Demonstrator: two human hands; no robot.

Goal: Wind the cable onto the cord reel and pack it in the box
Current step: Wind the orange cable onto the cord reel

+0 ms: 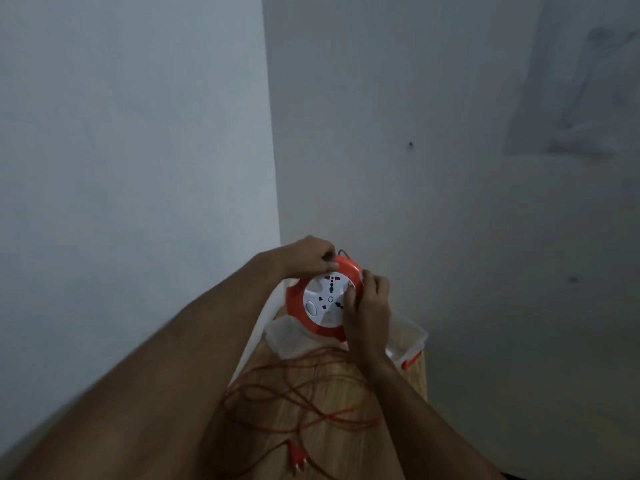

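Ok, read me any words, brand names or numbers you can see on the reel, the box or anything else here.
No text can be read.
Round orange and white plastic cord reel: only socket holes, a grey button and a small ring mark on its white face; no lettering visible.
Clear plastic box: no label visible.
Orange plug: blurred, nothing legible.

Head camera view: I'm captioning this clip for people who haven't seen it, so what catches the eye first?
The orange and white cord reel, held up at centre by the left hand at its top and the right hand on its right edge. Below it, loose orange cable lies tangled on the wooden table, with a clear plastic box behind the reel.
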